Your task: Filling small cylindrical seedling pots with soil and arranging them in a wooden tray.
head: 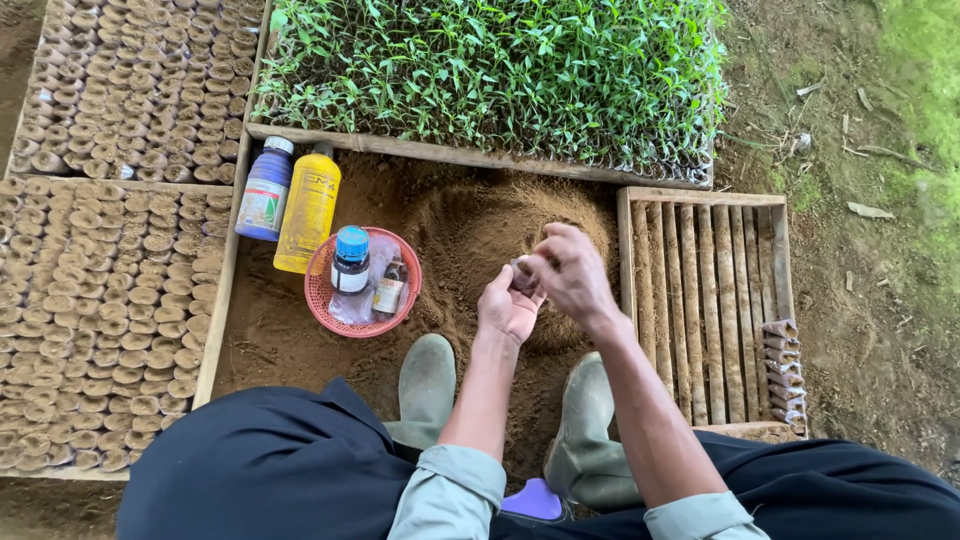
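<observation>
Nearest in: dark trousers, pale green cuffs, and two rubber boots (427,385) planted in loose brown soil.

Just beyond the boots, over the soil heap (470,225): left hand (508,308) turned palm up, fingers curled closed under a small sleeve pot (524,275); right hand (572,272) above it, fingertips pinched shut on the pot's top edge. Both gripping the same pot, held in the air between them, clear of the heap. Contents of the pot too small to tell.

Looks like the filling step, mouth of the pot being worked by the right fingers. Seemingly calls next for a level hold underneath and a firm press from above, so that no soil spills.

To the left, a red basket (318,300) with a blue-capped bottle (351,260); beside it a yellow bottle (308,208) lying on the soil. To the right, a slatted wooden tray (700,300), mostly bare, a short row of filled pots (783,370) at its near corner. Far left, packed rows of soil-filled pots (100,300). Farthest, a bed of green seedlings (500,70).
</observation>
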